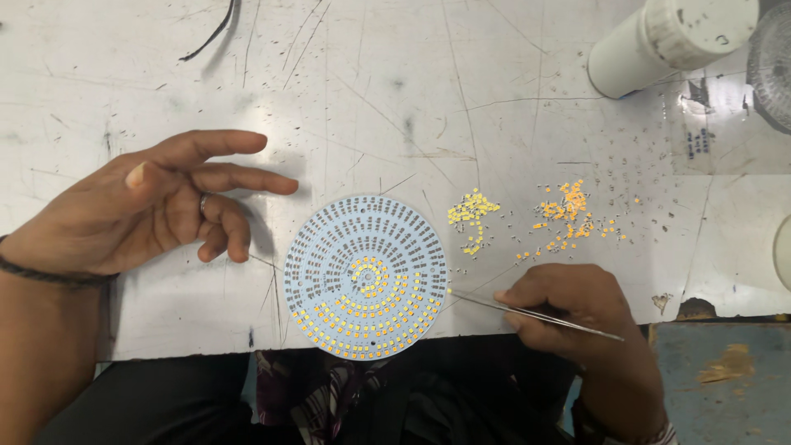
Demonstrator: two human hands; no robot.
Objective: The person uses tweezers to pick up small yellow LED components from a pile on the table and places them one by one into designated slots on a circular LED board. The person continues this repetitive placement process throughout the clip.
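At the surface's near edge, the right hand [577, 309] pinches tweezers [527, 313], tips touching the round LED board [366, 276]; the left hand [156, 206] rests open, empty. Populating seems half-done; next calls for picking a yellow chip [471, 210].

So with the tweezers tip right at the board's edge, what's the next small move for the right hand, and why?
Probably swing the tweezers in the right hand over the round LED board to an unfilled pad. Its centre and lower rings carry yellow chips, the upper rings look bare, and the tip sits at the board's right rim. Whether it holds a chip is too small to tell. The left hand rests open beside the board.
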